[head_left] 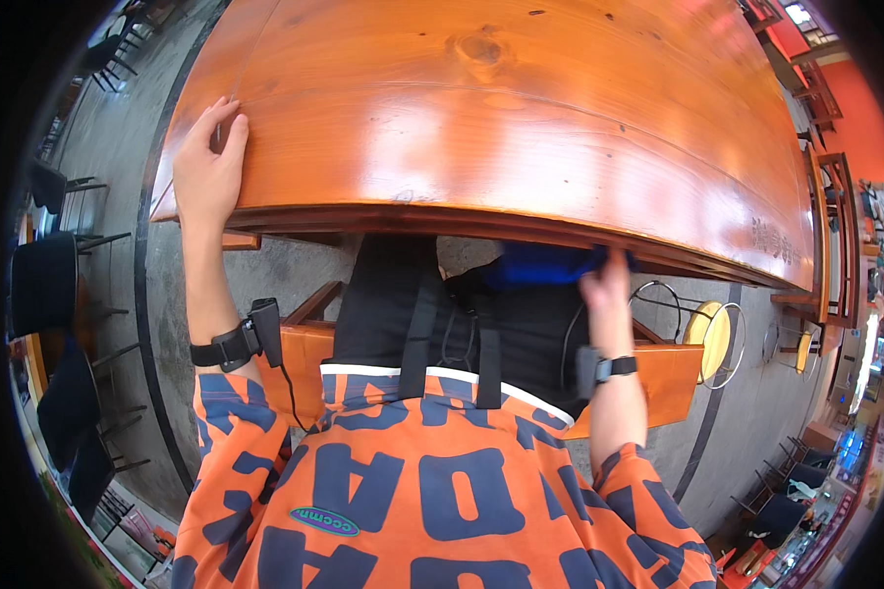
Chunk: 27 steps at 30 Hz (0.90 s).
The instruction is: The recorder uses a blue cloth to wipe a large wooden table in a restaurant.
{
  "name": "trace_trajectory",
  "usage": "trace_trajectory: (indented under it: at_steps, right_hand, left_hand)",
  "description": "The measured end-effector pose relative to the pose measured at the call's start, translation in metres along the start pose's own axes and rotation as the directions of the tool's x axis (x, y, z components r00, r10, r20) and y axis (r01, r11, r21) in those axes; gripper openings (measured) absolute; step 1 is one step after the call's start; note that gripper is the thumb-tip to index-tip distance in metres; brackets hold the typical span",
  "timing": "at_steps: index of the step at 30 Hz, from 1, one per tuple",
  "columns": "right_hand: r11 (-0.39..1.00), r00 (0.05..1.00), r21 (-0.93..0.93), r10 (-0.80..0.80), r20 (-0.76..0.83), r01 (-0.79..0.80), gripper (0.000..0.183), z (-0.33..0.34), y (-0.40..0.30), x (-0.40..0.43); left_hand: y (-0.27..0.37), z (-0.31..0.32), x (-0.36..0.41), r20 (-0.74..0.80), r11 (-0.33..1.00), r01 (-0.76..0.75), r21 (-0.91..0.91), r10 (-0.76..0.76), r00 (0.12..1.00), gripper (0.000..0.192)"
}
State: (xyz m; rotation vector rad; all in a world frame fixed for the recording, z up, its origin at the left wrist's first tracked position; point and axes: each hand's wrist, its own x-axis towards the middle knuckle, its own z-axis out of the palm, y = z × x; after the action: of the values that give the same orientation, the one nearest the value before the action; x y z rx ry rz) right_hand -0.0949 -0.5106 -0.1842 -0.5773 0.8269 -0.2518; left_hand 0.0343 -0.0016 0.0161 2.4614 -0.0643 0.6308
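Observation:
Before me stands a glossy orange-brown wooden table [486,132]. My left hand [210,166] rests on its left end near the front edge, thumb and fingers apart, with nothing seen in it. At the table's front edge, right of my lap, my blurred right hand [608,283] touches a blue cloth-like item [545,263]. That item lies over my black-clad thigh, partly under the tabletop. How far the right fingers close on it is hard to see because of blur. Each wrist wears a black strap with a small device.
I sit on a wooden bench [663,379]. Stools with yellow round seats [707,331] stand on the grey floor to the right. A wooden chair [836,235] is at the table's right end. Black chairs [44,287] line the left side.

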Motion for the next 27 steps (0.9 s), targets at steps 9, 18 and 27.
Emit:
trace_trajectory:
  at_steps: [9,18,27]
  right_hand:
    - [0.997,0.997,-0.016,-0.073,0.014,0.073,0.038,-0.007,-0.058,0.018]
    - [0.996,0.996,-0.080,0.035,-0.082,-0.041,0.029,0.090,0.112,-0.057]
    - [0.972,0.967,-0.062,0.232,0.100,-0.227,0.030,0.150,0.209,-0.125]
  left_hand:
    - [0.000,-0.002,0.001,-0.033,1.000,0.026,0.004,-0.026,0.999,0.032]
    - [0.002,-0.003,0.002,-0.024,1.000,0.011,0.012,-0.011,1.000,0.032]
    - [0.003,-0.001,0.001,-0.011,0.999,0.026,-0.031,-0.026,1.000,0.032]
